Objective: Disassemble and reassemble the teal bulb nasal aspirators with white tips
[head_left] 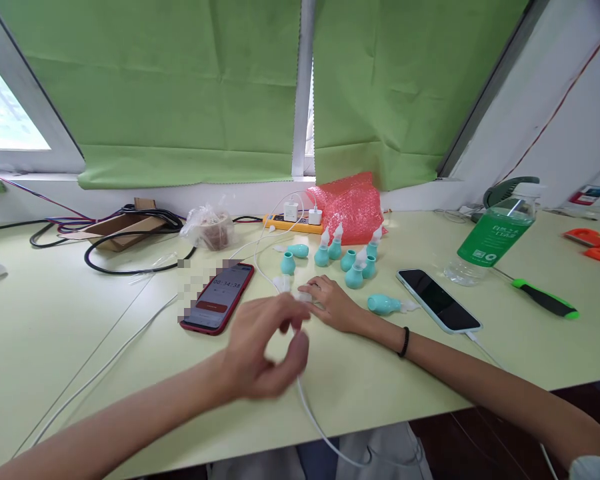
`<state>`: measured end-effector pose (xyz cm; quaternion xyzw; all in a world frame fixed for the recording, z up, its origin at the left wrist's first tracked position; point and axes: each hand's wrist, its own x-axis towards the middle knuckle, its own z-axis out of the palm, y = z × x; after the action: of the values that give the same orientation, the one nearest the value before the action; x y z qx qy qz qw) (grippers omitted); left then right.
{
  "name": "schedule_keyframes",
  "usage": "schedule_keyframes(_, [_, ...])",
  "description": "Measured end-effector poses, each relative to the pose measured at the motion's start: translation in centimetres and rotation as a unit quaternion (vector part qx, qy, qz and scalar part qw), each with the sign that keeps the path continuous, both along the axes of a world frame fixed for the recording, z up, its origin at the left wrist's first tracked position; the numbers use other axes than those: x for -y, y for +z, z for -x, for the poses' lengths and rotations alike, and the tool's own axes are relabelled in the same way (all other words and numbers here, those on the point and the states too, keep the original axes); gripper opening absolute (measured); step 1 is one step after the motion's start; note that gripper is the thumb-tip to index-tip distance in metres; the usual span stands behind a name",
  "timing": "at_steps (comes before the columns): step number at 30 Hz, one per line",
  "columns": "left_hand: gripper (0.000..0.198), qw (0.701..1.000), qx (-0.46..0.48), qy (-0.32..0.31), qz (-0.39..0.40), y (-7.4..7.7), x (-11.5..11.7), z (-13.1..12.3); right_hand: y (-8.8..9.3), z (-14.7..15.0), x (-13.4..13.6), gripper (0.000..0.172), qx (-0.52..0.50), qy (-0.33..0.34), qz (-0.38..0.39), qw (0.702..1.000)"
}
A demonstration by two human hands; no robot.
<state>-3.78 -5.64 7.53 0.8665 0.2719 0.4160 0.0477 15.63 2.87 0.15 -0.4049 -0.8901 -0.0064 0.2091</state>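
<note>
My left hand hovers over the near part of the table, blurred, its fingers curled and its thumb apart, with no object visible between them. My right hand lies low on the table with fingers outstretched. Its fingertips are at a small whitish translucent nozzle, partly hidden by them. Another translucent piece lies just left of it. Beyond the hands stand several turquoise rubber bulbs, some fitted with clear tips, such as one bulb, and others bare, like this bulb. One tipped bulb lies on its side beside my right wrist.
A red-cased phone showing a timer lies left, a pale-cased phone right. A water bottle and screwdriver are further right. Behind are a power strip, pink bubble wrap and black cables. A white cable crosses the front edge.
</note>
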Motion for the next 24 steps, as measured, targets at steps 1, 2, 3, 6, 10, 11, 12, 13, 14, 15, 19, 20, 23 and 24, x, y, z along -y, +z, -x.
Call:
schedule_keyframes(1, [0.017,0.998,-0.048,0.03,-0.006,-0.5,-1.2,-0.4,0.0,-0.5,0.3,0.031,-0.013,0.007,-0.002,1.0])
schedule_keyframes(2, [0.018,0.991,-0.11,0.072,-0.011,-1.0,-2.5,-0.7,0.0,-0.9,0.7,0.03,-0.027,0.014,-0.004,1.0])
schedule_keyframes(3, [0.02,0.976,-0.178,0.121,-0.01,-1.6,-3.8,-1.1,0.0,-1.3,1.1,0.03,-0.041,0.022,-0.003,0.999])
schedule_keyframes(6, [0.026,0.925,-0.314,0.213,0.034,-3.1,-7.3,-1.8,0.0,-1.9,1.7,0.035,-0.083,0.045,0.014,0.995])
schedule_keyframes(10, [0.027,0.92,-0.339,0.185,0.068,-4.2,-9.2,-2.6,0.0,-2.0,1.5,0.044,-0.142,0.015,0.034,0.989])
schedule_keyframes(11, [0.026,0.921,-0.338,0.176,0.072,-4.4,-9.3,-2.7,0.0,-2.0,1.4,0.043,-0.147,0.004,0.033,0.989])
schedule_keyframes(12, [0.027,0.924,-0.336,0.168,0.076,-4.5,-9.3,-2.9,0.1,-2.1,1.4,0.041,-0.145,-0.004,0.031,0.989])
schedule_keyframes(13, [0.029,0.926,-0.332,0.16,0.08,-4.6,-9.2,-3.0,0.1,-2.1,1.4,0.039,-0.14,-0.008,0.028,0.99])
schedule_keyframes(14, [0.032,0.928,-0.329,0.151,0.082,-4.8,-9.1,-3.0,0.1,-2.1,1.4,0.038,-0.135,-0.009,0.025,0.991])
schedule_keyframes(15, [0.035,0.932,-0.323,0.141,0.085,-4.9,-9.0,-2.9,0.2,-2.2,1.4,0.036,-0.134,-0.007,0.023,0.991])
schedule_keyframes(19, [0.033,0.961,-0.241,0.076,0.11,-5.3,-8.9,-2.2,0.3,-2.2,1.5,0.033,-0.158,0.0,0.018,0.987])
schedule_keyframes(20, [0.031,0.968,-0.214,0.063,0.117,-5.4,-8.8,-2.1,0.3,-2.1,1.5,0.031,-0.165,-0.002,0.013,0.986])
schedule_keyframes(23, [0.031,0.974,-0.177,0.05,0.129,-5.4,-8.6,-1.9,0.3,-2.1,1.4,0.026,-0.191,-0.019,-0.002,0.981])
schedule_keyframes(24, [0.032,0.975,-0.175,0.048,0.128,-5.4,-8.5,-2.0,0.3,-2.1,1.3,0.025,-0.199,-0.024,-0.002,0.98])
